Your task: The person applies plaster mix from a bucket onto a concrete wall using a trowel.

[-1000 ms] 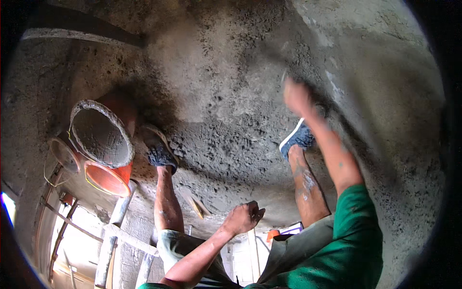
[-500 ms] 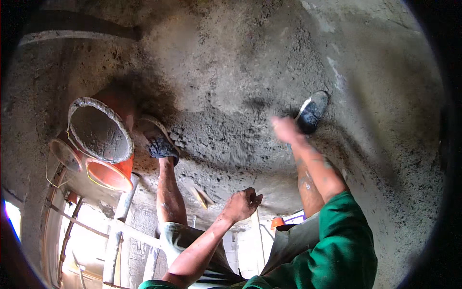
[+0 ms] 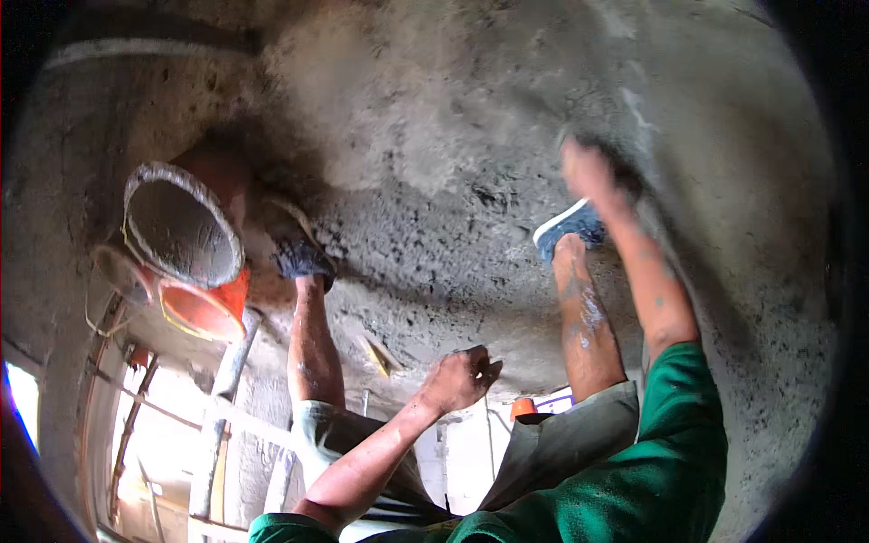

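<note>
"Looking out from the right hand [image 3: 590, 172], where's the rough cement [image 3: 421, 249]?"

"To its left, long axis running sideways from the right shoe [image 3: 575, 226] toward the left shoe [image 3: 300, 255]."

"Is that hand gripping anything?"

"Can't tell, it's blurred. It looks nearer the cement than the left hand [image 3: 457, 380]."

"And that one?"

"Curled, nothing showing inside; whether the fingers press together, I can't tell. The big bucket [image 3: 226, 185] is well off to its left."

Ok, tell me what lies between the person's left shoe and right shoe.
In the head view, rough, lumpy grey cement-like material covers the stretch between the left shoe and the right shoe; no tool or bucket shows there.
</note>
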The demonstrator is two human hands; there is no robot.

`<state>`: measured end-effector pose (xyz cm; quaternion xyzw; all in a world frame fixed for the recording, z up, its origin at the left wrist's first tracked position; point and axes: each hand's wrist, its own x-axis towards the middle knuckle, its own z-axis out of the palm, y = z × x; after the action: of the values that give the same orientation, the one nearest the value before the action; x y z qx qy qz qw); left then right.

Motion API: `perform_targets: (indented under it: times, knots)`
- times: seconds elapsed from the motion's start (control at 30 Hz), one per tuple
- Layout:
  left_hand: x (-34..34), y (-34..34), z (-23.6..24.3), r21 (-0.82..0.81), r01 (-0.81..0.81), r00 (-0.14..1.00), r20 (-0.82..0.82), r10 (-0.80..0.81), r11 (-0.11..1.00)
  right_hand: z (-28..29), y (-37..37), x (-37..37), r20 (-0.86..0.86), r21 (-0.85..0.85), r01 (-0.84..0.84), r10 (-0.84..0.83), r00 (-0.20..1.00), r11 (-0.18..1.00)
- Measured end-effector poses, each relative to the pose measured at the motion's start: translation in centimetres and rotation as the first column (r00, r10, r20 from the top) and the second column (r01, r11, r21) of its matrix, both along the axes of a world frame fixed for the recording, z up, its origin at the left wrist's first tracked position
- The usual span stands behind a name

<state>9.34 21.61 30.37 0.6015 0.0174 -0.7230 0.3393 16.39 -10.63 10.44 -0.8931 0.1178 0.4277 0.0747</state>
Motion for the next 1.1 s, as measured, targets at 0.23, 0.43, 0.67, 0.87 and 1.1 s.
perform_targets:
  times: [0.23, 0.43, 0.67, 0.87, 1.1]
  knots:
    - [-1.3, 0.4, -1.1, 0.085, -0.068, 0.997, 0.04, 0.064, 0.994, -9.6, 5.8, -2.8, 0.206, 0.087, 0.193, -0.207, 0.956, 0.977]
    - [-0.9, 1.4, -1.3, 0.07, -0.017, 0.998, 0.064, 0.012, 0.997, -0.6, 19.4, -22.1, -0.352, 0.364, 0.122, 0.015, 0.936, 0.923]
    - [-1.5, 3.8, -0.6, -0.021, 0.07, 0.982, 0.175, -0.065, 0.997, 4.7, 12.0, -20.8, -0.203, 0.138, 0.509, -0.479, 0.854, 0.85]
    - [-4.4, 1.7, 0.6, -0.017, 0.101, 0.97, 0.223, -0.095, 0.995, -3.1, -6.8, -13.6, 0.283, -0.081, 0.365, -0.33, 0.901, 0.927]
    - [-13.5, 1.4, -1.1, 0.073, 0.228, 0.963, 0.129, -0.236, 0.971, -4.2, 1.4, -20.7, 0.235, 0.115, 0.073, -0.098, 0.967, 0.991]
